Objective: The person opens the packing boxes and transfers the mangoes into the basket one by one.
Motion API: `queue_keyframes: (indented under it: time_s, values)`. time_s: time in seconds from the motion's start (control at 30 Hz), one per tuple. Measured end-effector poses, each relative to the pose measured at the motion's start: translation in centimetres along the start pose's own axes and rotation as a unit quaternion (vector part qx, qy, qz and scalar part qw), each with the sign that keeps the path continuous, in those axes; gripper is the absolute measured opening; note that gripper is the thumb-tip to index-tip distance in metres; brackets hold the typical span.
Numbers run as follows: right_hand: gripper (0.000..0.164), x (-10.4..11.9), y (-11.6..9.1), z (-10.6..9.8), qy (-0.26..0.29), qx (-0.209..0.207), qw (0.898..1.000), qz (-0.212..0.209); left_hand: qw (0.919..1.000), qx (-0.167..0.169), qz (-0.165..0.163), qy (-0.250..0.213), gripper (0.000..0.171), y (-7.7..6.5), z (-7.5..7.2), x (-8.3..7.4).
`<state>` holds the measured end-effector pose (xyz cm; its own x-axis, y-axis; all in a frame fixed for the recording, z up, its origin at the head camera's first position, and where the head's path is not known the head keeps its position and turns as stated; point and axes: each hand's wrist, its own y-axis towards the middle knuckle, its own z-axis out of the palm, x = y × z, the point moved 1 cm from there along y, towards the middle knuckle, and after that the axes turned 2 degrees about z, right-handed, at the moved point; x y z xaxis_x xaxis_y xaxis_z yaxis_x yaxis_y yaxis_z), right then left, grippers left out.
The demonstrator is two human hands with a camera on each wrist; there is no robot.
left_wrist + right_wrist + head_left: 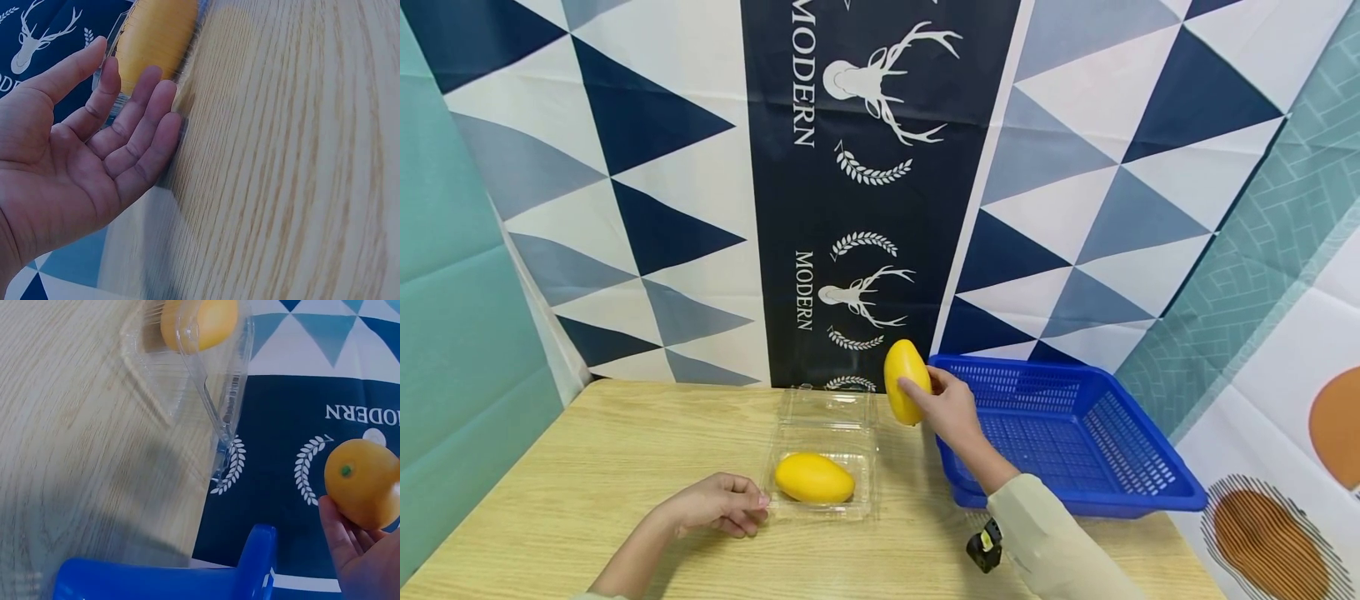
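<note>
My right hand (953, 410) grips a yellow mango (902, 371), held upright in the air just left of the blue basket. A green stem spot shows on the end of this mango (359, 478) in the right wrist view. A second mango (815, 478) lies sideways inside a clear plastic clamshell box (867, 498), whose lid (827, 408) is raised at the back. Beside the box's left edge is my left hand (724, 502), its fingertips right at the rim. In the left wrist view this hand (87, 144) has loosely bent fingers and an empty palm.
A blue plastic basket (1037, 500) with perforated walls stands at the right of the wooden table (625, 450). Under my right sleeve lies a small black object (983, 547). Behind the table hangs a patterned cloth (850, 200) with deer heads and triangles.
</note>
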<state>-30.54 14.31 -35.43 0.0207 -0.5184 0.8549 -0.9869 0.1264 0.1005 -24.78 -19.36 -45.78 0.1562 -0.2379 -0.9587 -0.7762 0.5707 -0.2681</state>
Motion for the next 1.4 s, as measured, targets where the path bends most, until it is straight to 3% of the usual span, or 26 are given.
queue_keyframes:
  time_s: [0.67,1.4]
  values:
    - [0.069,-0.8,0.5,-1.4,0.021,-0.008,1.0,0.017,1.0,0.003,0.0,-0.006,0.037,0.1,-0.1,0.4]
    - [0.071,-2.1,0.8,-3.3,0.01,-0.022,0.999,0.036,0.9998,0.006,0.003,-0.018,0.034,0.1,-0.2,0.6]
